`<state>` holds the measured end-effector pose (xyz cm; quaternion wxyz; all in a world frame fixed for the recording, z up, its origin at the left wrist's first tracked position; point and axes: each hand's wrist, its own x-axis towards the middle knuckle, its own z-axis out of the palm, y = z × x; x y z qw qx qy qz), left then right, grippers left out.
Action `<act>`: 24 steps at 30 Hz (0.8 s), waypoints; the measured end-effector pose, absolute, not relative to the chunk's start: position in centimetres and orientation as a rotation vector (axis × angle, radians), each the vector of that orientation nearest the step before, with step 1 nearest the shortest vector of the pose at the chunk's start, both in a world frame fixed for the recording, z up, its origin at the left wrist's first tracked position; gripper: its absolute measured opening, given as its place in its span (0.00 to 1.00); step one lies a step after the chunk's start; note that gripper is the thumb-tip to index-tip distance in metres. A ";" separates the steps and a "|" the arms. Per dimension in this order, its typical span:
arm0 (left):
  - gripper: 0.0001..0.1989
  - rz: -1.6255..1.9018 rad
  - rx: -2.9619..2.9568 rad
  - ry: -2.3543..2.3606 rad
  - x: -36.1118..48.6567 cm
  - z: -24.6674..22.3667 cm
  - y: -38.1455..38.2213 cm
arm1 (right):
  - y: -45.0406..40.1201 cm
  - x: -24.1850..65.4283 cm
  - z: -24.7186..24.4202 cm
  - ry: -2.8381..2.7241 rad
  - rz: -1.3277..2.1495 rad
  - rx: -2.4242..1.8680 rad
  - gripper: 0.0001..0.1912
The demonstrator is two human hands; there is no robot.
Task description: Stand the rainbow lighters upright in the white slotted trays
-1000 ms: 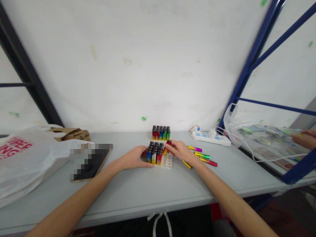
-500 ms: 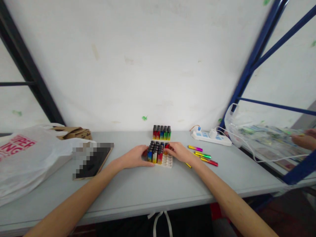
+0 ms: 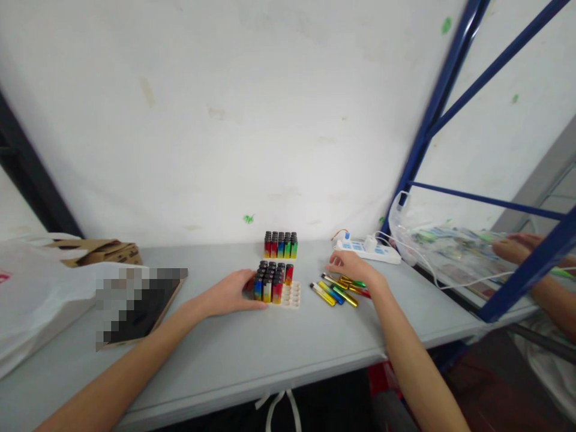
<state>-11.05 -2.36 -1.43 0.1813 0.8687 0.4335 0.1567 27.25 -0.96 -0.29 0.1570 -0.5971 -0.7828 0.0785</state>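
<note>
A white tray [image 3: 291, 295] with round slots holds several upright lighters [image 3: 268, 287] with black tops; its right part has bare slots. My left hand [image 3: 234, 291] wraps round the left side of this tray and its lighters, thumb at the front. Behind it stands a second block of upright lighters [image 3: 281, 246] in red, blue and green. To the right, several coloured lighters [image 3: 339, 291] lie loose on the table. My right hand [image 3: 348, 264] hovers at the back of this pile, fingers curved downward and apart, with nothing visible in them.
A white power strip [image 3: 387, 253] with cables lies at the back right, beside a blue metal frame [image 3: 416, 144]. At the left are a dark tablet-like object [image 3: 153, 312], a plastic bag [image 3: 49, 294] and brown cardboard [image 3: 101, 252]. Another person's hands [image 3: 513, 247] show at the far right.
My right hand has left the tray and moved right to the loose lighters. A red lighter stands in the tray where it was. The view has turned right; my left hand keeps its place.
</note>
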 end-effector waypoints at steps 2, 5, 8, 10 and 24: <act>0.33 0.421 2.463 1.230 -11.1 -1.5 -2.3 | -1.1 27.9 -0.2 -2.244 0.312 -1.718 0.13; 0.32 0.405 2.465 1.256 -11.1 -1.5 -2.3 | -1.1 28.0 -0.5 -2.253 0.443 -1.698 0.15; 0.33 0.414 2.466 1.269 -11.0 -1.5 -2.4 | -0.8 27.2 -1.0 -2.314 0.456 -1.659 0.09; 0.33 0.423 2.464 1.265 -11.0 -1.4 -2.5 | -0.7 26.4 -1.2 -2.352 0.409 -1.616 0.06; 0.34 0.411 2.449 1.236 -11.0 -1.3 -2.6 | -0.4 20.0 -2.4 -1.602 0.546 -1.057 0.20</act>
